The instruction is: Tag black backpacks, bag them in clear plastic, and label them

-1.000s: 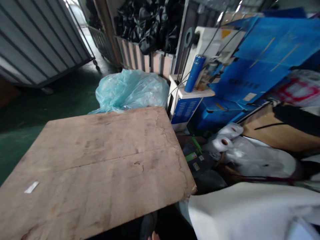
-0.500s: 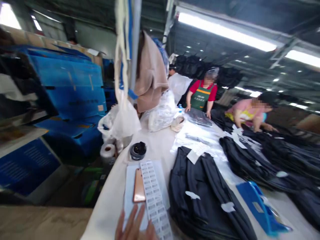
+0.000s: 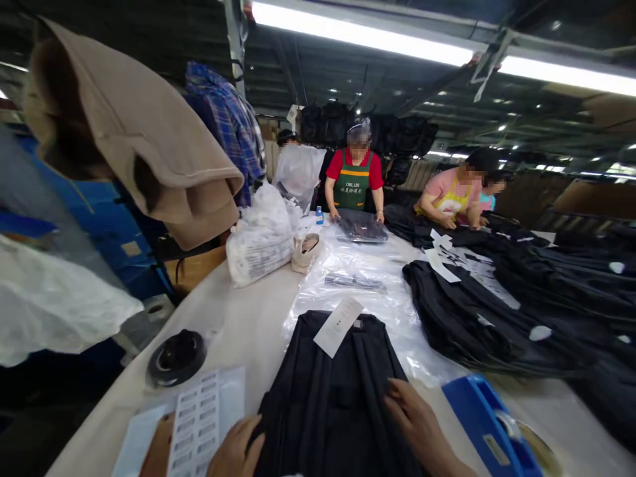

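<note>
A black backpack [image 3: 335,391] lies flat in front of me, straps up, its lower end cut off by the frame's bottom. On its top sits a white paper tag [image 3: 338,326]. My left hand [image 3: 236,449] is closed at the backpack's left edge, partly out of frame. At the right edge, my right hand [image 3: 420,427] has its fingers bent against the side by the strap. Left of the backpack lie a sheet of barcode labels [image 3: 195,424] and a phone [image 3: 158,447], which the sheet partly covers. Clear plastic bags [image 3: 348,275] spread out beyond the backpack.
A black tape roll [image 3: 176,358] sits on the table's left. A blue tape dispenser [image 3: 489,424] stands at right, beside piled black bags [image 3: 477,318]. A stuffed white plastic bag [image 3: 261,235] and hanging beige cloth [image 3: 144,132] are at left. Co-workers [image 3: 355,179] handle bags across the table.
My view has swung right. My left hand has gone from over the label sheet to the backpack's left edge. My right hand has come into view at its right edge.
</note>
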Demonstrator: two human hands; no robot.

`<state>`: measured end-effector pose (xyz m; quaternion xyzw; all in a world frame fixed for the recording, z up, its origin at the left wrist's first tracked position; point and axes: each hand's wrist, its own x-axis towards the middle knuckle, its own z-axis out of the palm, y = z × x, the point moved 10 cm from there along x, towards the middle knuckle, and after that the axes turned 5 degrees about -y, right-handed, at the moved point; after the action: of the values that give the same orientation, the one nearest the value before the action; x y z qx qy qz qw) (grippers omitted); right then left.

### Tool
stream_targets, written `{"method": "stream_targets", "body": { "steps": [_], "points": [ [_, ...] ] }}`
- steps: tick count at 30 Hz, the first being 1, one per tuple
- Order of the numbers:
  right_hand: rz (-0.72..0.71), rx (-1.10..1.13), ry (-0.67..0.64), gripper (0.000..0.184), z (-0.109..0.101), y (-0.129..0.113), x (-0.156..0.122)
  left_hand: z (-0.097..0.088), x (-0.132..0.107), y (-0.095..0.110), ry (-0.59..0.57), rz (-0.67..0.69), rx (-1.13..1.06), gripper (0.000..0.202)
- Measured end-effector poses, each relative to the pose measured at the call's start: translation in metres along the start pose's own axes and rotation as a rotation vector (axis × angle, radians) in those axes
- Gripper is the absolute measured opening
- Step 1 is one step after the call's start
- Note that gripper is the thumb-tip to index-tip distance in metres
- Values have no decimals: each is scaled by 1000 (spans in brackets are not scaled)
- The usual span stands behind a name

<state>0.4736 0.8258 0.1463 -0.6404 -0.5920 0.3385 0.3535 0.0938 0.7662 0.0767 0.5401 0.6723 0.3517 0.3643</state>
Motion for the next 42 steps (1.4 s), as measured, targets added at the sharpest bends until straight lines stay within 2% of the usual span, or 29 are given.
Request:
{"method": "stream_targets", "body": {
  "steps": [3,5,8,10,12,14,15,17,19,23,25,28,31,33,36,37,39,42],
  "points": [
    [-8,36,23,42,2,15,79,40,63,46,-32,-99,7,34],
    [1,27,58,53,11,20,129,62,106,63,-5,-200,-31,42],
    [15,-17,102,66,30,23,185,92,156,77,25,-272,-55,50],
    [-40,-59,97,59,45,16,201,110,170,79,31,-309,-75,48],
    [-180,-101,54,39,61,-1,197,129,169,76,10,-366,-118,39],
    [-383,-144,-22,23,77,-22,175,148,157,70,-37,-445,-193,26],
    [-488,-166,-62,21,84,-30,159,157,150,68,-62,-482,-235,20],
    [-657,-216,-121,24,92,-36,129,168,138,66,-97,-529,-315,13],
    [-752,-269,-142,27,95,-30,107,172,133,64,-116,-551,-371,11],
    [-878,-448,-156,35,99,-18,88,177,138,60,-169,-561,-386,3],
    [-901,-559,-169,40,103,-16,83,179,145,58,-179,-533,-339,12],
    [-848,-630,-249,49,109,-15,79,181,156,56,-166,-466,-249,18],
    [-762,-553,-378,53,110,-12,80,181,164,56,-167,-411,-194,20],
    [-592,-397,-300,49,92,-7,102,180,169,57,-176,-393,-188,24],
    [-121,-155,12,51,45,30,153,177,171,57,-202,-397,-232,29],
    [5,-113,67,54,37,42,165,177,171,57,-214,-403,-257,29],
    [143,-64,72,52,33,55,187,179,170,56,-240,-421,-322,29],
    [199,66,-42,27,42,57,205,184,163,57,-290,-471,-464,21]
  ]
}}
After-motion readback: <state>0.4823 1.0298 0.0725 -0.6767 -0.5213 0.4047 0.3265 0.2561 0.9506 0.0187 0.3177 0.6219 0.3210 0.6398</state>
